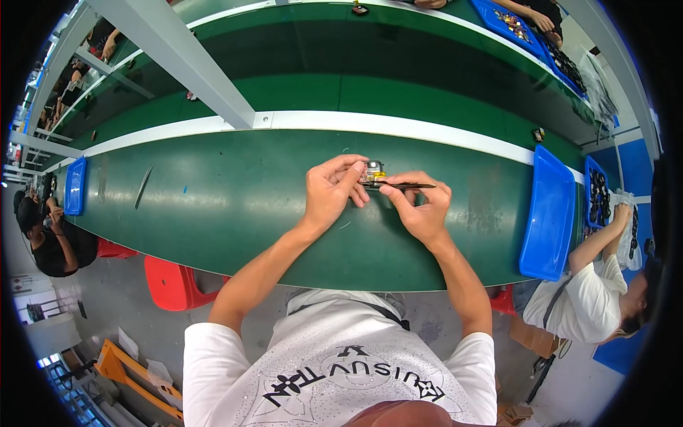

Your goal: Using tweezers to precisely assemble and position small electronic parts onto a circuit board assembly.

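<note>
Fingers of the left hand (329, 191) are curling around one small clear and yellow part (372, 170) at the centre of the frame, pinching it from its left side, while the fingers of the right hand (421, 206) are pressing together on one thin dark tool (398, 186), which is lying level and reaching leftward until its tip is touching the part. Both hands are hovering over the green table (235, 192), just below its white dividing strip (398, 127). Three blue trays are showing on this near table: one (75, 186) at the far left edge, one empty (549, 213) at the right, and one (596, 196) further right holding dark pieces too small to make out. Further blue trays are sitting at the upper right, cut off by the rim. Wide bare green surface is lying open to the left of the hands as far as the left tray, with less room on the right before the empty tray; the table's near edge is curving just below the wrists. One person in white (590, 299) is sitting at the lower right, one in black (50, 242) at the left edge, both partly cut off. One red stool (174, 283) is standing under the table. What the part's underside looks like is hidden by the left fingers.
</note>
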Tool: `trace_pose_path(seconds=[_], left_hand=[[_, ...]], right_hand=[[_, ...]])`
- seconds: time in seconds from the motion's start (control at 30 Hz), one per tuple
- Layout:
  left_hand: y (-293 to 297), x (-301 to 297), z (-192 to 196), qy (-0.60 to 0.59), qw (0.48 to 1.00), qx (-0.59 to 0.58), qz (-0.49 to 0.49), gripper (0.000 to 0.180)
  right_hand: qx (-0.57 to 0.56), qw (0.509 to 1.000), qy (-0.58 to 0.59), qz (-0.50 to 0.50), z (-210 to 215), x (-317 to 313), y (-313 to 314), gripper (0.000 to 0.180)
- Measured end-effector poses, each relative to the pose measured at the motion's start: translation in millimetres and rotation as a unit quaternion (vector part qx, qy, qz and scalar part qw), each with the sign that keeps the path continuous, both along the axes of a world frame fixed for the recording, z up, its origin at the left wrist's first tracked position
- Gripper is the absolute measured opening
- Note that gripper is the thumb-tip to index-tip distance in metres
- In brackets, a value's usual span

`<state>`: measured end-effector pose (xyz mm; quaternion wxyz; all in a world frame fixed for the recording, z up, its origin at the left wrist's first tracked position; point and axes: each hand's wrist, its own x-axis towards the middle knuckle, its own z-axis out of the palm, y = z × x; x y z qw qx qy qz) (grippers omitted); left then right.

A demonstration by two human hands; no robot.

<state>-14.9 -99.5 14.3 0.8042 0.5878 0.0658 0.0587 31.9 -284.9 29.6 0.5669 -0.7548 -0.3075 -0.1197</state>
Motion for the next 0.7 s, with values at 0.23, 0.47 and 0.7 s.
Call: trace_pose_path(seconds=[0.23, 0.47, 0.7], left_hand=[[-0.2, -0.2, -0.1, -0.012, 1.000, 0.000, 0.003, 0.026], [0.3, -0.4, -1.1, -0.013, 1.000, -0.003, -0.003, 0.026], [0.0, 0.1, -2.1, -0.010, 1.000, -0.003, -0.003, 0.027]], right_hand=[[0.053, 0.997, 0.052, -0.020, -3.3, 0.9, 0.5, 0.013], [0.047, 0.996, 0.071, -0.024, -3.1, -1.1, 1.7, 0.012], [0.022, 0.997, 0.067, -0.018, -2.1, -1.1, -1.1, 0.010]])
